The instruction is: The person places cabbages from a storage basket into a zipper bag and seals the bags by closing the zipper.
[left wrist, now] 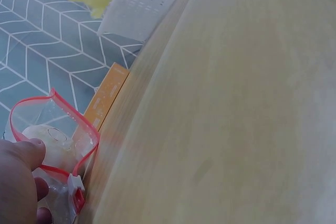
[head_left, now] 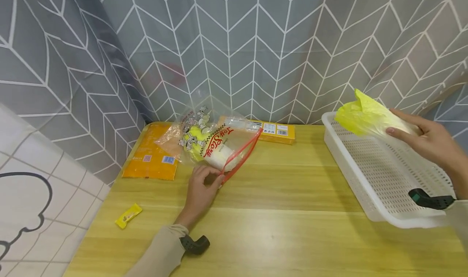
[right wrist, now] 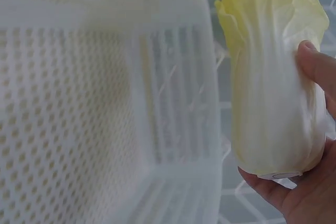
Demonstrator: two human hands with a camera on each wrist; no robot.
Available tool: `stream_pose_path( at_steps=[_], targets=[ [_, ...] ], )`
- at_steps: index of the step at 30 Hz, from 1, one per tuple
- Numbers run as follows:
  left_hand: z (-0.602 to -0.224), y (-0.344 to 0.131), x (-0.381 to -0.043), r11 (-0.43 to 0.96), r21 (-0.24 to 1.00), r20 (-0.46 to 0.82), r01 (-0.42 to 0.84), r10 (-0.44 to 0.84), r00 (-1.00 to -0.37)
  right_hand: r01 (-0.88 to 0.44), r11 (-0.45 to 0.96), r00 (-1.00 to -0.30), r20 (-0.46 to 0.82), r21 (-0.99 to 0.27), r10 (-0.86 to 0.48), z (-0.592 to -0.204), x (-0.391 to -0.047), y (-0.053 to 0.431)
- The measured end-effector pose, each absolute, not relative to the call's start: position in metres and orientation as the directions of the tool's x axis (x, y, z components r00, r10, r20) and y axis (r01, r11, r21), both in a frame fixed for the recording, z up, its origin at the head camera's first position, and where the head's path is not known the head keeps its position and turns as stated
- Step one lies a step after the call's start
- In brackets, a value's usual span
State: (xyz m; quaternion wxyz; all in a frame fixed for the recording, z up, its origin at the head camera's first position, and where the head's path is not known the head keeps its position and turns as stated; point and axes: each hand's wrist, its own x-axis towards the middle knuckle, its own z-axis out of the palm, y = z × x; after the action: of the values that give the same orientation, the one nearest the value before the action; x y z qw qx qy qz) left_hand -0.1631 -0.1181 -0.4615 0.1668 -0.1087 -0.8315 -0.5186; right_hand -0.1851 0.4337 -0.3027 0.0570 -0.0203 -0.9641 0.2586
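Your right hand [head_left: 427, 137] holds a cabbage [head_left: 369, 114] up by the far part of the white basket [head_left: 345, 173], its yellow leafy end pointing left and away from you. The fingers are wrapped around its pale lower part, with the thumb along the side, and the right wrist view shows a gap between the cabbage and the basket's rim.

Your left hand [head_left: 202, 187] pinches the red-edged mouth of a clear printed bag [head_left: 215, 141] between thumb and fingers. The mouth gapes, and a white and red slider [left wrist: 76, 184] sits on its edge, just beside your fingers. A second cabbage [head_left: 221, 155] lies inside, its white base towards the opening and its yellow-green leaves deeper in.

The bag rests on the wooden table [head_left: 285, 228], overlapping the right side of an orange packet [head_left: 151, 153]. Behind its right side lies an orange box [head_left: 279, 133], partly seen through the plastic. A small yellow wrapper [head_left: 128, 216] lies nearer you, left of your left hand. The basket stands at the table's right, and a grey curtain [head_left: 234, 45] with white zigzag lines hangs behind everything.
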Motion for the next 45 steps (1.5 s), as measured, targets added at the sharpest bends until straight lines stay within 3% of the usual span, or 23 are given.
stream_pose_path(
  at_steps=[7,12,25,32,39,45],
  targets=[
    [-0.462,-0.119,-0.161,0.439,0.825,0.398,0.356,-0.005,-0.917,-0.158,0.775,-0.977,0.211,-0.611,-0.033,-0.296,-0.191,0.390],
    [-0.463,-0.119,-0.162,0.447,0.820,0.397,0.356,0.002,-0.918,-0.262,0.743,-0.955,0.278,-0.615,-0.107,-0.298,-0.196,0.356],
    [-0.466,-0.120,-0.165,0.438,0.824,0.399,0.359,0.001,-0.917,-0.353,0.668,-0.935,0.234,-0.655,-0.265,-0.306,-0.200,0.275],
    [-0.467,-0.120,-0.166,0.429,0.823,0.412,0.372,0.001,-0.911,-0.485,0.610,-0.866,0.248,-0.627,-0.434,-0.320,-0.197,0.247],
    [-0.465,-0.119,-0.164,0.388,0.844,0.411,0.371,-0.022,-0.911,-0.535,0.558,-0.807,0.189,-0.635,-0.559,-0.334,-0.198,0.234],
    [-0.463,-0.119,-0.163,0.369,0.859,0.397,0.354,-0.044,-0.917,-0.631,0.503,-0.745,0.280,-0.590,-0.605,-0.348,-0.204,0.223]
  ],
)
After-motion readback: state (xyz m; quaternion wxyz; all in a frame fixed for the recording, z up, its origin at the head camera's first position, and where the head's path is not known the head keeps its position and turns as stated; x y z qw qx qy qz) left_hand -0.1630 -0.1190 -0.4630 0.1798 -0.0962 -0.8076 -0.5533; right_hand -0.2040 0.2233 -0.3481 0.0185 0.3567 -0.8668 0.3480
